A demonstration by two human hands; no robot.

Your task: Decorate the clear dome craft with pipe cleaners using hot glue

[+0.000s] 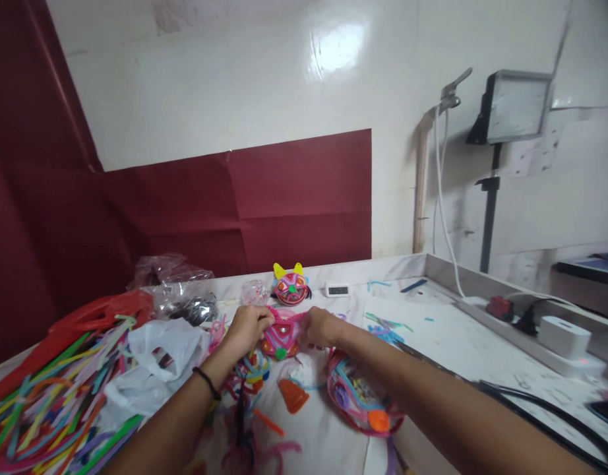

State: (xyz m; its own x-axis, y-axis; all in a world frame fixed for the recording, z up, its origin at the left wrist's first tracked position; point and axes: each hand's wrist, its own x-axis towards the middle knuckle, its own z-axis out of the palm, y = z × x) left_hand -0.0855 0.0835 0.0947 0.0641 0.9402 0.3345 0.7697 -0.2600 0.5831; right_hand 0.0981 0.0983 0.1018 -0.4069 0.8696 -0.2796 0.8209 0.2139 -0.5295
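Between my hands is a pink craft face (280, 338) of bent pipe cleaners, with orange eyes and a green round nose. My left hand (248, 328) pinches its upper left edge, thumb and fingers together. At its upper right edge my right hand (320, 327) has curled fingers closed on it; the fingertips are partly hidden. Just behind stands a similar face (291, 287) with yellow ears. An oval pipe-cleaner piece (351, 396) with an orange pom-pom lies under my right forearm. An orange fuzzy triangle (293, 394) rests on the table nearer me.
Loose colourful pipe cleaners (51, 402) are heaped at left beside a white plastic bag (165, 349). A small digital display (337, 290) stands at the back. Scissors (432, 363), with black handles, and a power strip (571, 359) are at right.
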